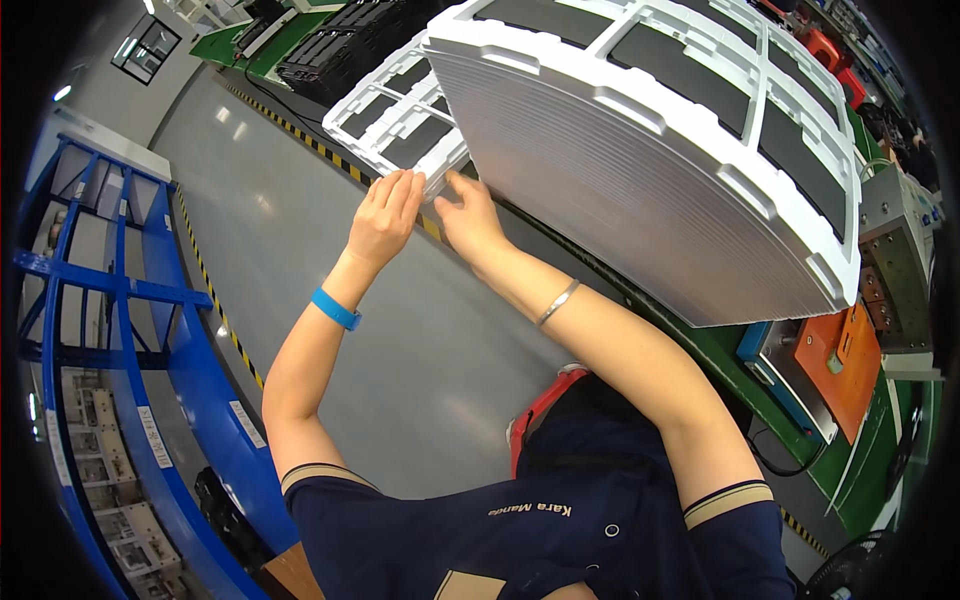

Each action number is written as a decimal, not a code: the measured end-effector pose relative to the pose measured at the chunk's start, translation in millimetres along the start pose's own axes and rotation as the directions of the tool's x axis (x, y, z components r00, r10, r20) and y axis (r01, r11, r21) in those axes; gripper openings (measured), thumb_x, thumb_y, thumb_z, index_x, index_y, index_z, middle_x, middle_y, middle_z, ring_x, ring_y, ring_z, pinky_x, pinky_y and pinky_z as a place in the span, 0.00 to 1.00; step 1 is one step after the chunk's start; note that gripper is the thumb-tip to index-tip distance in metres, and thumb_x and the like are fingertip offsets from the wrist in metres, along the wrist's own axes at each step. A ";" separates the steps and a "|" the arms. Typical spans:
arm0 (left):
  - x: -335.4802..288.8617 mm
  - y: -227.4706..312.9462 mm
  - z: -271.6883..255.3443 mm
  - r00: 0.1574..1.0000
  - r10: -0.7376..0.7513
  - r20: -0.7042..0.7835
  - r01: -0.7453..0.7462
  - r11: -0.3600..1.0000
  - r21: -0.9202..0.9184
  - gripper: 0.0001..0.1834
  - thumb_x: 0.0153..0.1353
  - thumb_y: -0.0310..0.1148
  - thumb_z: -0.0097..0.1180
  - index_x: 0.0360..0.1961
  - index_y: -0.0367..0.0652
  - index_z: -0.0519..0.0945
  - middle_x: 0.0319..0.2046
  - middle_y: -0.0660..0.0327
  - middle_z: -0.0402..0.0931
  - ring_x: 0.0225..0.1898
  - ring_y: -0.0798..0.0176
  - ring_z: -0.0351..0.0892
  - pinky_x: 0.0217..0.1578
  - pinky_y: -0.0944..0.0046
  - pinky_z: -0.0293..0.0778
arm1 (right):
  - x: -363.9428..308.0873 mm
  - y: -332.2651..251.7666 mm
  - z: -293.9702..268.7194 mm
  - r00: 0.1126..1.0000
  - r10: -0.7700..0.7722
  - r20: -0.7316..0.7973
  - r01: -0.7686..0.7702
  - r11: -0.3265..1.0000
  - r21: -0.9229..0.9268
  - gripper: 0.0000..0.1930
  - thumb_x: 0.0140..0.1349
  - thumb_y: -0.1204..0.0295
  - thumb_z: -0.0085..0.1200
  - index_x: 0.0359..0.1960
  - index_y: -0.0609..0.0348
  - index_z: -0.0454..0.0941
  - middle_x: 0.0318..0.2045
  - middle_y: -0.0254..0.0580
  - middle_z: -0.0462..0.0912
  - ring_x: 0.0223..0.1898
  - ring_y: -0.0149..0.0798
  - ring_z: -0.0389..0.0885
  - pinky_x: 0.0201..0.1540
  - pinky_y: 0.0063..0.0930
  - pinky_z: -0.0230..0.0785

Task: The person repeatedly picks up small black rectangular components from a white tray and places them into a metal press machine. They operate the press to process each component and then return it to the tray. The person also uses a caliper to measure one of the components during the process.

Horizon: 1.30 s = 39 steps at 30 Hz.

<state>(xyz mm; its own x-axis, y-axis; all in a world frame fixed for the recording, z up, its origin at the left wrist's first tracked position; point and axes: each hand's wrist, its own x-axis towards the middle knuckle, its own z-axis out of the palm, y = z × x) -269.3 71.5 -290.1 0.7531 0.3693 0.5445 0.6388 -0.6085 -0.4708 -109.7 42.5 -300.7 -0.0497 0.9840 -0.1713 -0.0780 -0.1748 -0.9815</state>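
Note:
A white plastic tray (408,112) with dark grey panels between its ribs lies low beside a much taller stack of similar white trays (610,180). My left hand (386,218) is closed on the tray's near edge, its fingers bent over the rim. Close by, my right hand (470,217) grips the same edge by the corner, its thumb apart from the forefinger. Its remaining fingers are partly hidden beside the tall stack, whose layered side rises just to the right.
Black crates (335,60) stand on the green bench beyond the tray. An orange plate fixture (838,365) sits at the right, near a metal machine (895,260). Blue shelving (140,290) runs along the left, across a grey floor (250,190) edged with yellow-black tape.

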 end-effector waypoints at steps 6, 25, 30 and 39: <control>1.6 -0.6 -2.1 1.000 -0.012 0.002 0.012 1.000 -0.002 0.18 0.59 0.28 0.58 0.50 0.33 0.78 0.43 0.55 0.78 0.48 0.55 0.79 0.46 0.61 0.77 | -7.0 -25.4 4.5 0.976 0.214 0.028 -0.186 0.767 0.614 0.17 0.67 0.71 0.50 0.57 0.47 0.69 0.49 0.28 0.75 0.49 0.28 0.72 0.52 0.31 0.63; 0.0 1.2 -9.7 0.972 -0.233 0.038 0.233 0.924 -0.302 0.22 0.58 0.30 0.63 0.55 0.41 0.78 0.53 0.55 0.76 0.56 0.53 0.75 0.53 0.57 0.75 | 19.2 -9.7 13.4 0.959 0.283 0.011 -0.227 0.747 0.624 0.14 0.69 0.57 0.54 0.44 0.52 0.76 0.42 0.30 0.75 0.45 0.28 0.69 0.54 0.31 0.63; -11.4 48.4 3.8 0.101 -0.868 0.486 0.592 -0.340 -0.730 0.37 0.69 0.53 0.49 0.71 0.44 0.55 0.67 0.49 0.57 0.69 0.52 0.56 0.64 0.49 0.59 | 21.2 -11.4 34.4 0.923 0.346 -0.166 -0.227 0.842 0.490 0.17 0.72 0.58 0.49 0.48 0.59 0.73 0.44 0.36 0.76 0.43 0.31 0.71 0.45 0.30 0.69; 19.6 42.8 28.8 0.239 -0.452 0.860 -0.041 -0.889 -0.456 0.27 0.68 0.44 0.55 0.61 0.38 0.67 0.56 0.53 0.73 0.57 0.55 0.73 0.57 0.52 0.71 | 22.1 -16.4 40.7 0.885 0.316 -0.342 -0.209 0.926 0.315 0.16 0.70 0.63 0.47 0.46 0.66 0.69 0.47 0.53 0.76 0.49 0.48 0.78 0.51 0.41 0.71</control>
<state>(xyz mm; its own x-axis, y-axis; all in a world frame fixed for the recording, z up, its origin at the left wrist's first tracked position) -222.7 72.9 -319.6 0.0266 0.9668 -0.2540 -0.6710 0.2057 0.7124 -150.1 65.6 -284.9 0.2716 0.8279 -0.4908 -0.3759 -0.3782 -0.8460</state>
